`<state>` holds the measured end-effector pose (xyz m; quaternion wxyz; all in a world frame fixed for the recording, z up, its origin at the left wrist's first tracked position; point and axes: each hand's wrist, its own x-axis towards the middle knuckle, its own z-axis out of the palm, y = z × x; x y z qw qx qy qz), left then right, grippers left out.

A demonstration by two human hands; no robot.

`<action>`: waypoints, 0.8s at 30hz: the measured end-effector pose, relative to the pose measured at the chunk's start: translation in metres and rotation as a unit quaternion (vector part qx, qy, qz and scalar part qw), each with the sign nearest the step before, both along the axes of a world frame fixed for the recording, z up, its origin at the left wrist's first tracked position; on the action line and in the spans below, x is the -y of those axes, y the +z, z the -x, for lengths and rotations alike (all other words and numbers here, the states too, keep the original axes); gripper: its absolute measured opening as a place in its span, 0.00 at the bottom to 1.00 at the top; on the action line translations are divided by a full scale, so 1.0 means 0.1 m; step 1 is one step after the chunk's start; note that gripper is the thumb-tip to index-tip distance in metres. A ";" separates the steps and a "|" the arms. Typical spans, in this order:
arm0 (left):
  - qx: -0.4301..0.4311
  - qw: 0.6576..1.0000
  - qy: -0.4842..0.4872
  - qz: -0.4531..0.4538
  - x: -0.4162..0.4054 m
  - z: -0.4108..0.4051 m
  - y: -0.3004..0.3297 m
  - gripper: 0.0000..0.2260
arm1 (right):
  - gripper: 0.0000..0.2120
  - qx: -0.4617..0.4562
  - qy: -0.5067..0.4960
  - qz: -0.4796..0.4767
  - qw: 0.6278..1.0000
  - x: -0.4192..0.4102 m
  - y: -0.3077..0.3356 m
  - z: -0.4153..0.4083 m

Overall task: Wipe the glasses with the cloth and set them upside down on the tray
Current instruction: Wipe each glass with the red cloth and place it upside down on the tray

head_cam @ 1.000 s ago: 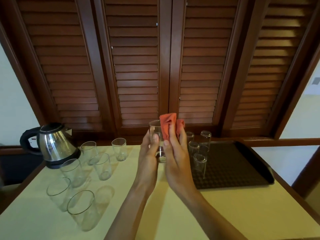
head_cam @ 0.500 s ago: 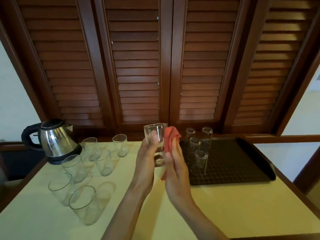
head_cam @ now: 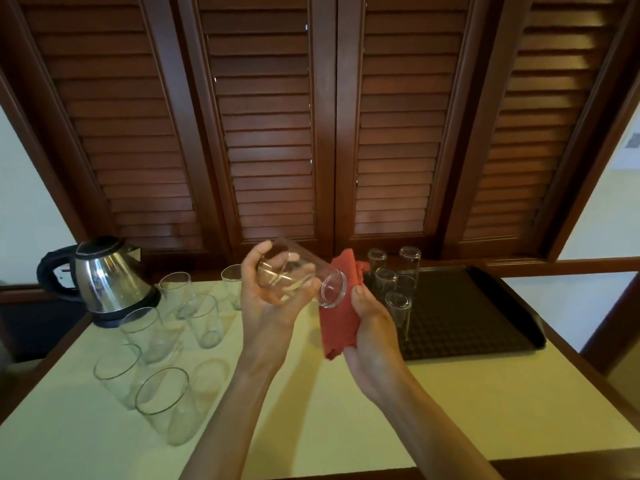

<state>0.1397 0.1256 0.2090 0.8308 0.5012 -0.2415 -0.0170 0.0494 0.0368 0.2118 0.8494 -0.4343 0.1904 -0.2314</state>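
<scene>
My left hand [head_cam: 266, 306] grips a clear glass [head_cam: 304, 275] lying on its side above the table, with its thick base pointing right. My right hand [head_cam: 372, 332] holds a red cloth [head_cam: 337, 327] just to the right of that base, thumb on the fabric. The cloth touches or nearly touches the glass's base. Several glasses [head_cam: 394, 282] stand upside down on the left end of the dark tray [head_cam: 485, 317]. Several upright glasses [head_cam: 162, 403] stand on the pale table's left side.
A steel electric kettle [head_cam: 104, 278] sits at the table's back left corner. Dark wooden louvred shutters [head_cam: 322, 116] rise behind the table. The pale tabletop [head_cam: 450, 410] has a wooden edge along the front and right.
The glass was upright between both hands with the cloth at its side. Now my left hand has tipped it onto its side, and the cloth has dropped to its base.
</scene>
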 end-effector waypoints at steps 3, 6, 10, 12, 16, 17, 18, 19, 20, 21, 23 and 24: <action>-0.004 1.000 -0.001 0.026 0.00 -0.09 0.06 0.31 | 0.14 0.024 0.003 0.020 1.000 -0.10 -0.04 0.04; -0.006 1.000 -0.016 0.001 -0.03 0.01 -0.03 0.31 | 0.13 0.007 -0.041 0.036 0.998 0.04 0.07 -0.07; -0.003 0.999 -0.045 0.030 -0.03 -0.01 -0.01 0.32 | 0.14 -0.056 -0.004 0.010 0.998 -0.01 0.05 -0.05; -0.006 0.999 -0.022 0.036 -0.05 -0.09 0.06 0.33 | 0.16 -0.044 0.020 -0.019 0.999 -0.06 0.04 -0.01; 0.012 0.999 0.023 -0.045 -0.07 -0.01 -0.10 0.30 | 0.16 -0.018 -0.018 -0.057 0.998 0.08 0.14 -0.08; 0.002 0.998 0.026 -0.063 -0.07 0.04 -0.16 0.27 | 0.16 -0.012 -0.025 -0.053 0.998 0.11 0.16 -0.11; -0.006 0.996 0.028 -0.084 -0.05 0.09 -0.21 0.25 | 0.16 -0.008 -0.032 -0.026 0.999 0.13 0.16 -0.14; -0.015 0.994 0.027 -0.106 -0.04 0.13 -0.24 0.24 | 0.16 0.000 -0.042 0.019 0.999 0.13 0.16 -0.18; -0.020 0.992 0.017 -0.124 -0.02 0.15 -0.25 0.22 | 0.16 0.015 -0.061 0.086 0.994 0.13 0.15 -0.19; -0.026 0.990 -0.004 -0.136 0.00 0.18 -0.24 0.21 | 0.16 0.033 -0.088 0.170 0.981 0.12 0.14 -0.19; -0.035 0.989 -0.060 -0.128 0.01 0.19 -0.19 0.19 | 0.17 0.062 -0.123 0.352 0.926 0.06 0.04 -0.19; -0.043 0.990 -0.078 -0.109 0.00 0.18 -0.15 0.18 | 0.18 0.072 -0.117 0.422 0.896 0.00 -0.04 -0.17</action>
